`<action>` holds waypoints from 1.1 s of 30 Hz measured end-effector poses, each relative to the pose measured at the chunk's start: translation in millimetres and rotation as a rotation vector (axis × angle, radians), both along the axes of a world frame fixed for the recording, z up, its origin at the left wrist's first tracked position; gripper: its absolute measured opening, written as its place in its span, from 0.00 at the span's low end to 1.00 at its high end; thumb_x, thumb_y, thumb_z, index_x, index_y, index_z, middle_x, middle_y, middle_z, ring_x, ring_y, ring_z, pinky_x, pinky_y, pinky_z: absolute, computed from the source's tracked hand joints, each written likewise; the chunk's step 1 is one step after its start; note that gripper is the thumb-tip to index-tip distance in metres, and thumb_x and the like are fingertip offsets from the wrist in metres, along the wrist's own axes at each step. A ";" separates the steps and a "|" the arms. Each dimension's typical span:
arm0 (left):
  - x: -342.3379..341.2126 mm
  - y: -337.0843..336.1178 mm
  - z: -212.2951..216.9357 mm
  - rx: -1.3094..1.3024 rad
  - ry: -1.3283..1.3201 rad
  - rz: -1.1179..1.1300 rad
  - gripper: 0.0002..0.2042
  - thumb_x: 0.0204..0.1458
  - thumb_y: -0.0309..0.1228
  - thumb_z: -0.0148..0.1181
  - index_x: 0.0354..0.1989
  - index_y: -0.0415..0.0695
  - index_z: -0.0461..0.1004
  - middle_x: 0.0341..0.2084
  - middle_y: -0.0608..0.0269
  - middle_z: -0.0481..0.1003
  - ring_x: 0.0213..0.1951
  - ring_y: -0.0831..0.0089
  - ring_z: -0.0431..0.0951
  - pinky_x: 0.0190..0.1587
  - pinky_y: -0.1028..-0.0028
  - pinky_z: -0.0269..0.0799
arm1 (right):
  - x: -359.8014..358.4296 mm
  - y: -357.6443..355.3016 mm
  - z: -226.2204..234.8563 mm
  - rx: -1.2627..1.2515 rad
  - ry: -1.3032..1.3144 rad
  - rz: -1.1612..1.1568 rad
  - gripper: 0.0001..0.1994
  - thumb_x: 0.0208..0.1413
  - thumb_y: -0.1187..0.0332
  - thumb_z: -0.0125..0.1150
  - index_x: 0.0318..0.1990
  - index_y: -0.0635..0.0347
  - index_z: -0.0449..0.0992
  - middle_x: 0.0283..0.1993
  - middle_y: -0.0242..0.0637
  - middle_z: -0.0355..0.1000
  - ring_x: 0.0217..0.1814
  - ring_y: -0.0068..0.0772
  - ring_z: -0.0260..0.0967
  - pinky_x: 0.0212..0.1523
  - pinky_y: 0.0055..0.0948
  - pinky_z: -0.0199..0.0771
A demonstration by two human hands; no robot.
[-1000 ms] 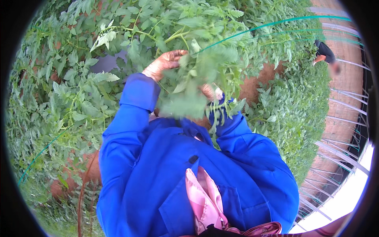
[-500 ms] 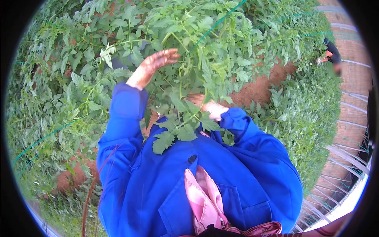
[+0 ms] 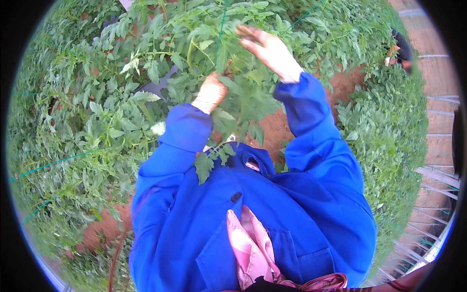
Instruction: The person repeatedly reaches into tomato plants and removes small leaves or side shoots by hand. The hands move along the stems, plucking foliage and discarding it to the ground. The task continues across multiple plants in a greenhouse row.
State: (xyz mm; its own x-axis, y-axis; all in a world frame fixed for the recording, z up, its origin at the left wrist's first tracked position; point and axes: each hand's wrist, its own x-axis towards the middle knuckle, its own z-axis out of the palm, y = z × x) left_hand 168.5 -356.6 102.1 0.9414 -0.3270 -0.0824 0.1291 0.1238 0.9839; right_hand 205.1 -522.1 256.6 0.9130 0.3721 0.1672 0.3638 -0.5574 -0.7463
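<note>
A leafy tomato plant point(image 3: 243, 97) stands right in front of me, close to my jacket, its leaves partly blurred. My left hand point(image 3: 212, 92) is closed at the plant's left side around its stem, though leaves hide some of the fingers. Up on the right, my right hand point(image 3: 272, 54) is raised with its fingers stretched toward the upper left, thumb apart, above the leaves. A green string point(image 3: 224, 22) runs up from the plant's top, between the two hands and nearest the right fingertips.
Dense rows of tomato plants point(image 3: 73, 117) spread on both sides, with reddish soil point(image 3: 275, 127) between them. More green strings point(image 3: 58, 164) cross the foliage at left. Another person point(image 3: 402, 51) is among the plants at far right, beside a brownish wall with pale bars point(image 3: 440, 100).
My left hand has dropped from above the leaves and closed at the stem. My right hand has risen from low in the foliage to the upper right. The string's top has swung left.
</note>
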 end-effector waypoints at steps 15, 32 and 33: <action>-79.8 12.7 32.5 0.360 -0.907 -0.503 0.16 0.49 0.37 0.46 0.45 0.47 0.69 0.46 0.61 0.69 0.52 0.66 0.65 0.54 0.65 0.59 | -18.5 -0.3 -27.2 0.378 0.556 0.302 0.23 0.54 0.61 0.53 0.55 0.62 0.63 0.49 0.32 0.69 0.56 0.23 0.58 0.59 0.23 0.50; -96.6 15.3 -119.1 1.158 0.099 0.441 0.21 0.49 0.38 0.53 0.51 0.43 0.63 0.34 0.53 0.72 0.34 0.59 0.74 0.35 0.64 0.70 | 17.1 49.6 -62.3 0.295 0.370 0.223 0.15 0.51 0.59 0.55 0.42 0.57 0.74 0.42 0.38 0.72 0.47 0.34 0.67 0.51 0.28 0.62; -82.9 11.6 -141.4 0.893 0.236 0.572 0.21 0.51 0.39 0.52 0.50 0.41 0.63 0.33 0.53 0.72 0.34 0.61 0.74 0.35 0.65 0.71 | 17.9 50.0 -61.7 0.269 0.286 0.209 0.15 0.51 0.60 0.56 0.42 0.58 0.74 0.43 0.39 0.71 0.47 0.34 0.67 0.51 0.28 0.63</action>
State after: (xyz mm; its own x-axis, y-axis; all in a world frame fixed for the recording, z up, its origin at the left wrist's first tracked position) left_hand 85.6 -345.0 -39.3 0.8644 0.4230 -0.2719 0.4778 -0.5224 0.7062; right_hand 223.1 -472.2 194.9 0.8465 0.5313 0.0346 0.2057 -0.2664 -0.9417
